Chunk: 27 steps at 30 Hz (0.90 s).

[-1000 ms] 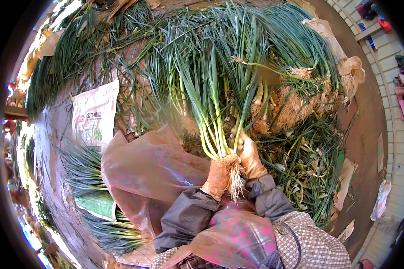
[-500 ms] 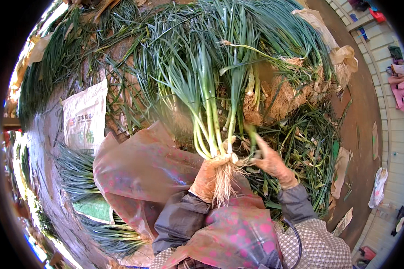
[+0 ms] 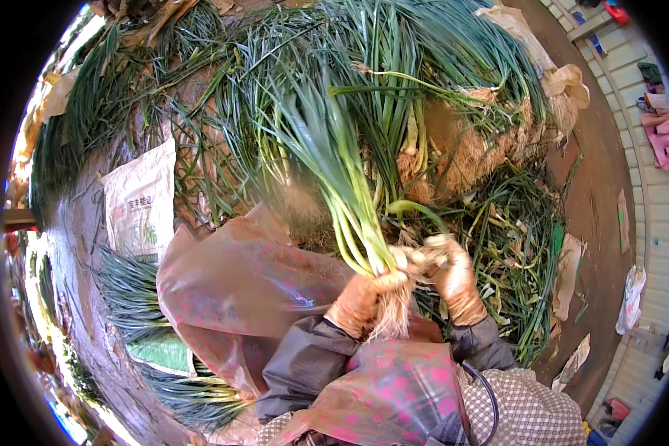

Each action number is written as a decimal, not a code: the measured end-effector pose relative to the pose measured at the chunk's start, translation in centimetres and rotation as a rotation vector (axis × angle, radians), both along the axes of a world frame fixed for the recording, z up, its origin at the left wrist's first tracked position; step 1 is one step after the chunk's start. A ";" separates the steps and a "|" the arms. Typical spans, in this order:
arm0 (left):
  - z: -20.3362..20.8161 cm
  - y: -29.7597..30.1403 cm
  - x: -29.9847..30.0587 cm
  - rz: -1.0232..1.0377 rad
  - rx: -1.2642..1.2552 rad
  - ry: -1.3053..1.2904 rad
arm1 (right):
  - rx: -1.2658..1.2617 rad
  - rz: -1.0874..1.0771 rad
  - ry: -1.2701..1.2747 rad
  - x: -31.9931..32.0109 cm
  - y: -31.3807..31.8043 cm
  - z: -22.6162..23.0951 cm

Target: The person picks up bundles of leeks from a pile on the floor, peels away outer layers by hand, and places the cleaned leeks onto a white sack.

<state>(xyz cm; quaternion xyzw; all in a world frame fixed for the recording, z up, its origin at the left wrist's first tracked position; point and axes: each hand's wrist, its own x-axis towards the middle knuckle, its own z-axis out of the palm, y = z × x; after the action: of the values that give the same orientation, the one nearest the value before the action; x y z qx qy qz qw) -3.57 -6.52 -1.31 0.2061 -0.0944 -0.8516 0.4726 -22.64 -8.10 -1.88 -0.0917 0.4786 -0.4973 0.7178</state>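
Note:
A bunch of green onions (image 3: 351, 212) stands tilted in front of me, leaves up and away, pale roots (image 3: 394, 312) hanging down. My gloved left hand (image 3: 355, 303) is wrapped round its base, just above the roots. Beside it on the right, my gloved right hand (image 3: 457, 279) is closed, its fingertips close to the stem bases. A curved green onion leaf (image 3: 421, 210) runs into the fingers of that hand; motion smears the spot between the two hands. Both gloves look soiled brown.
More green onions (image 3: 453, 44) lie piled at the far side, roots (image 3: 468, 156) toward me. A heap of leaf trimmings (image 3: 509, 253) is at my right. At left are a pale printed sack (image 3: 140, 197) and onion bundles (image 3: 130, 293). A plastic sheet (image 3: 253, 275) covers my lap.
My right hand has gone from spread fingers to closed, with a curved leaf in its fingers. My left hand and the bunch have shifted slightly right and toward me, the bunch leaning more left.

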 end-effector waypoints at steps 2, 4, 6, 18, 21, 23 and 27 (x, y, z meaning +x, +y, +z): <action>1.0 0.7 -0.2 0.038 -0.016 0.088 | -0.074 -0.105 0.318 -7.0 -0.5 -2.5; 1.2 0.7 1.0 0.063 0.014 0.013 | -0.144 -0.235 0.641 -12.8 -0.2 -4.7; 2.0 0.3 1.1 0.090 0.165 -0.084 | 0.001 0.982 1.568 -14.3 -0.1 -4.7; -0.6 -0.7 1.3 0.159 0.291 -0.399 | -0.110 0.872 0.941 2.3 -12.7 -7.5; -0.3 -1.0 0.7 0.148 0.336 -0.315 | -0.210 0.812 0.668 4.0 -11.7 -0.3; -1.4 -0.9 -0.9 0.114 0.303 -0.223 | -0.381 0.718 1.227 5.0 -10.1 -2.8; -2.0 -0.3 -0.9 0.206 0.301 -0.281 | -1.283 0.588 1.907 4.8 -6.6 -6.0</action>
<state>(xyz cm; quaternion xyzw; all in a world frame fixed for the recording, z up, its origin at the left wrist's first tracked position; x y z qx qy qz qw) -4.44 -6.87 -3.28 0.3992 -0.0097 -0.7664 0.5032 -17.81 -14.68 -7.85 -0.8748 0.4439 -0.1933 -0.0189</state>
